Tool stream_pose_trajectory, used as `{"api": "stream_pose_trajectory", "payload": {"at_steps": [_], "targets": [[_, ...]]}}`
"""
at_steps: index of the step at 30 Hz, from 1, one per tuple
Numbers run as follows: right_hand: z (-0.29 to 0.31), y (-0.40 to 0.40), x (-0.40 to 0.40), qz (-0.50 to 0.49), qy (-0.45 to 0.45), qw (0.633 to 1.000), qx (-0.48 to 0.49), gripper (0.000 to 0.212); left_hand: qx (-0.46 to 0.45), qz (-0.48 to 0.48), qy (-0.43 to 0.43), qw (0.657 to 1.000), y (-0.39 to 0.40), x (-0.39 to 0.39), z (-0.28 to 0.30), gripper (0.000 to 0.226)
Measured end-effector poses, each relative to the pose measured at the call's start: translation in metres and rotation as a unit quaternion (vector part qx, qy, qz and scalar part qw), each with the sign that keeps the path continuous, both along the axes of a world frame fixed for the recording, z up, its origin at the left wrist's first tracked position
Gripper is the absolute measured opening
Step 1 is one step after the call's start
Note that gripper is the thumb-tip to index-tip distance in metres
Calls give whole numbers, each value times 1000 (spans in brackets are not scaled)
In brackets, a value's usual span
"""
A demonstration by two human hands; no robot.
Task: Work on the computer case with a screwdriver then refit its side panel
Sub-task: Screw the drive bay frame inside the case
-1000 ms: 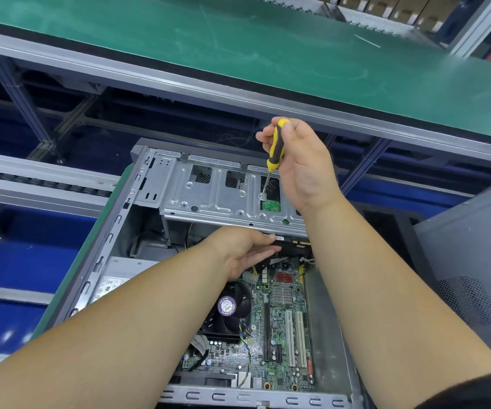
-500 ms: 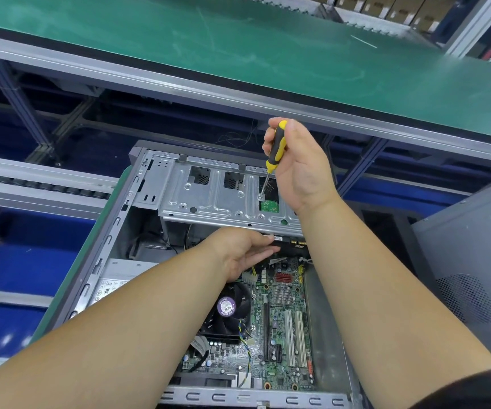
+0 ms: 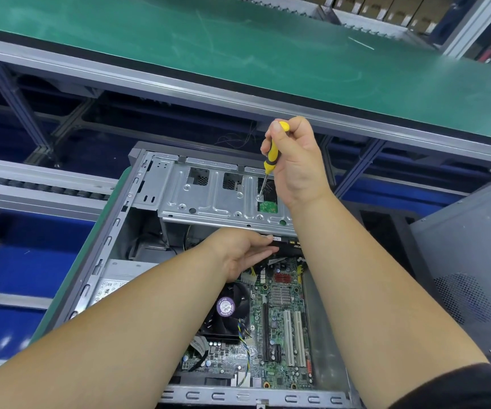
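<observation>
Fingers of the right hand (image 3: 297, 163) curl round a yellow-handled screwdriver (image 3: 272, 156) above frame centre, its tip on a screw in the drive cage (image 3: 209, 202) of the open computer case (image 3: 114, 231). The left hand (image 3: 238, 252), fingers straight, presses a black part under that cage. A grey side panel (image 3: 474, 246) lies at the right edge.

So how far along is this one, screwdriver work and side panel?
Done: the computer case lies open, motherboard exposed. In hand: the right hand grips the yellow screwdriver, tip on a screw in the drive cage; the left hand reaches beneath the cage. Left: finishing the screw and refitting the side panel, which appears to be the grey vented sheet off to the right.
</observation>
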State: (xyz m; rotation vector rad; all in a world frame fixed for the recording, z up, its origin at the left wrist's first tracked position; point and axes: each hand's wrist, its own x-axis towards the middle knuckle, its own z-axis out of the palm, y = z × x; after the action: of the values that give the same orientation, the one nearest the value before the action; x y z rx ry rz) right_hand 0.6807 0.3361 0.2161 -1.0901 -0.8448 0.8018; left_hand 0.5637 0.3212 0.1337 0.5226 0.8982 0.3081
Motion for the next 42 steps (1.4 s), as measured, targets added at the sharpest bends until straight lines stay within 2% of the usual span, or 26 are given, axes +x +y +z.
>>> {"api": "stream_pose_trajectory", "payload": {"at_steps": [3, 5, 7, 9, 11, 15, 17, 20, 24, 30, 32, 36, 40, 42], "targets": [[0, -2, 0, -17, -3, 1000, -4, 12, 1, -3, 5, 1000, 0, 0, 1, 9], [1, -6, 0, -41, -43, 998, -26, 8, 2, -5, 7, 1000, 0, 0, 2, 9], [4, -12, 1, -57, -146, 986, -53, 9, 1, -9, 10, 1000, 0, -1, 3, 9], [9, -22, 1, -74, -291, 950, -89, 13, 0, -15, 15, 1000, -1, -1, 5, 6], [18, -34, 0, -113, -370, 917, -100, 14, 2, -18, 21, 1000, -2, -2, 9, 7], [42, -60, -1, -188, -305, 934, -2, 12, 7, -6, 31, 999, -6, -1, 14, 11], [53, -76, 4, -224, -284, 932, 16, 13, 22, 0, 44, 999, -10, -2, 17, 15], [59, -107, 13, -284, -269, 920, -12, 20, 63, -10, 90, 994, -17, -6, 22, 20], [53, -151, 25, -353, -239, 902, -68, 21, 98, -48, 125, 986, -29, -12, 30, 12], [35, -211, 29, -394, -199, 890, -111, 8, 227, -67, 111, 965, -50, -12, 45, 14], [30, -229, 32, -387, -192, 893, -126, 5, 313, -74, 117, 940, -56, -12, 52, 17], [20, -264, 42, -353, -202, 904, -135, 4, 485, -94, 125, 861, -74, -16, 69, 3], [6, -299, 60, -331, -192, 913, -140, 5, 548, -113, 129, 819, -107, -9, 77, 7], [-6, -315, 69, -324, -183, 917, -146, 5, 561, -133, 119, 808, -129, 3, 74, 5]]}}
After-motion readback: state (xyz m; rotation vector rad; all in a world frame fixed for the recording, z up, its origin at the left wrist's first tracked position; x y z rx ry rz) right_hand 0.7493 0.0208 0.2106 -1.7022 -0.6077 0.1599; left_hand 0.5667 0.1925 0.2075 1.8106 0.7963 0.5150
